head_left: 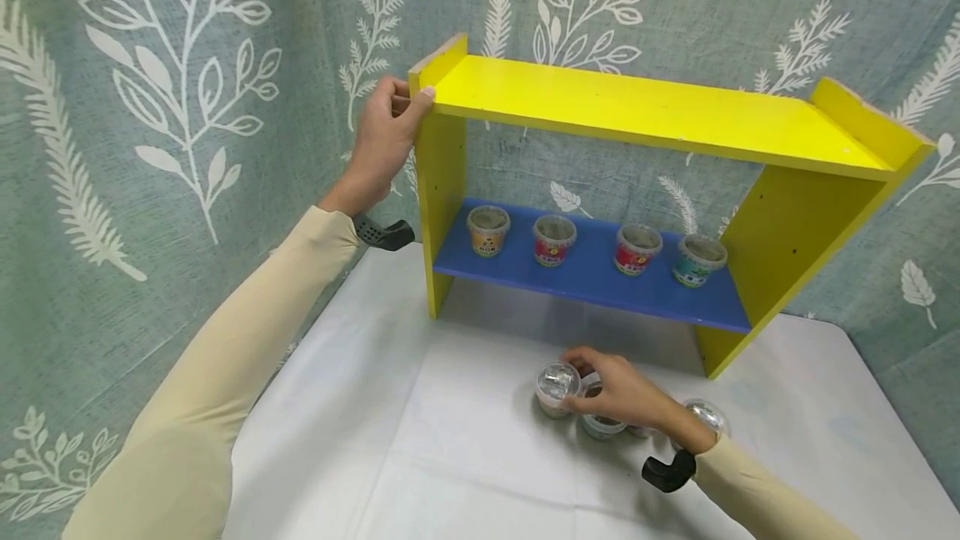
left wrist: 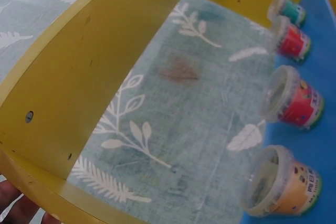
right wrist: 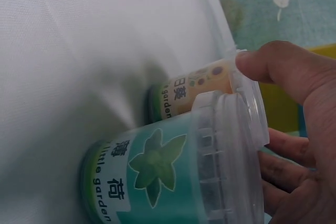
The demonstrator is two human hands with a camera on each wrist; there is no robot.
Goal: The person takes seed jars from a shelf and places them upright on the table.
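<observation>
One shelf unit bearing four cups; left hand, fingers gripping its corner; right hand, fingers pinching one lidded cup.

Place: cloth-hung corner, apparently indoors; whether home, studio or other room cannot be told, the surroundings being hidden. Evidence: grey-green leaf-print drapes, hung at back and sides; one white-covered table; one yellow-and-blue shelf unit, standing on it.

Orange-labelled cup, lidded, upright; yellow shelf standing behind.
</observation>
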